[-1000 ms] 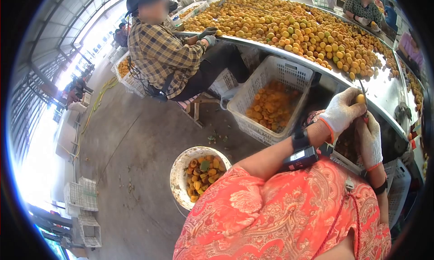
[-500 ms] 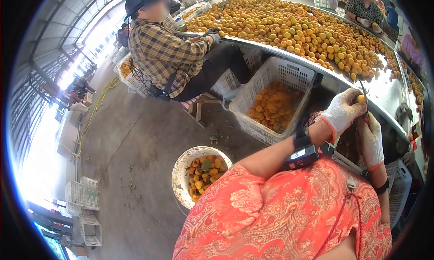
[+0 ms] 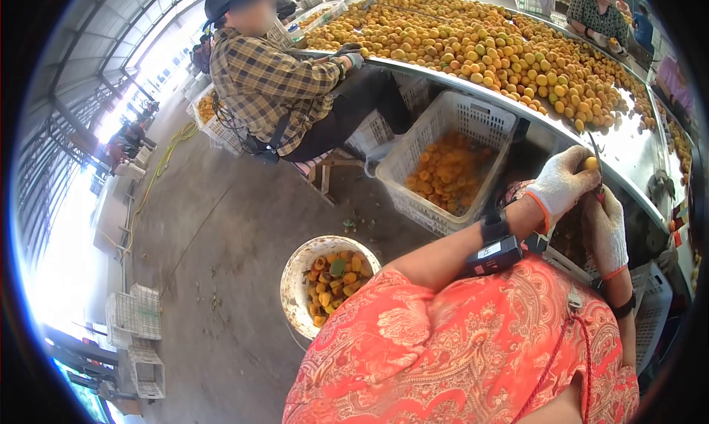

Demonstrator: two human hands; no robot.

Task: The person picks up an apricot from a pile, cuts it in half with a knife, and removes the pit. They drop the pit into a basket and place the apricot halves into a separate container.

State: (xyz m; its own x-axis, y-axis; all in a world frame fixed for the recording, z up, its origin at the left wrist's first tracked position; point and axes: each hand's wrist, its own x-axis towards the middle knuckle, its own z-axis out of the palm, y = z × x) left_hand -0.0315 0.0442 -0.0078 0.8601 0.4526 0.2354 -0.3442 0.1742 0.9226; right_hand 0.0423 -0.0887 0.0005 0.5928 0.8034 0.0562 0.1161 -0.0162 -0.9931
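Observation:
In its white glove, my left hand [image 3: 563,179] pinches a yellow-orange apricot [image 3: 590,163] just beyond the metal table's near edge. My gloved right hand [image 3: 605,231] is just below and beside it, closed around the red handle of a small knife. The knife's thin, dark, curved blade [image 3: 595,145] points up past the fruit and overlaps its right side in this view. The two hands are close together. A mass of apricots [image 3: 473,51] covers much of the table beyond.
A white crate [image 3: 399,177] with orange fruit stands under the table edge. A stained white bucket [image 3: 294,285] with cut fruit and a leaf sits on the floor. A person in a plaid shirt [image 3: 269,92] sits at the left; another [image 3: 600,14] works across the table.
My hands and the apricot hold almost the same place. The knife has turned slightly, with less of its red handle showing. The person across the table has lowered their head.

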